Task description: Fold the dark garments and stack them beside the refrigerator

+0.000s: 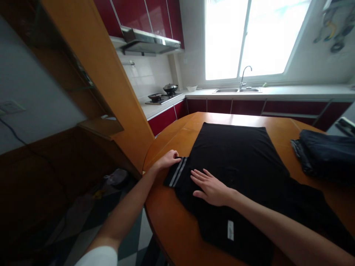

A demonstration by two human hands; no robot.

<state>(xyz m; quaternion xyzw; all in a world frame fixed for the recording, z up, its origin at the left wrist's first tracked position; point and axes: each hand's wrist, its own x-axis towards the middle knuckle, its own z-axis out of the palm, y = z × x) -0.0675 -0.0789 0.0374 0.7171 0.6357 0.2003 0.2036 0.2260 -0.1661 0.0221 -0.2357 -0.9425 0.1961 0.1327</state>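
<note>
A black T-shirt (244,155) lies spread on the round wooden table, its hem toward the window and a white label near its neck. My left hand (168,159) pinches the edge of the sleeve at the left, where two pale stripes run across the cuff. Flat on the cloth beside that sleeve rests my right hand (209,186), fingers stretched out and slightly apart. The other sleeve reaches toward the lower right, partly beyond my right forearm.
Folded dark jeans (327,151) lie on the table (166,136) at the right. A wooden partition (111,74) rises close by on the left. Farther back are a stove (163,99) with pans, a sink (227,90) and a white counter (299,90).
</note>
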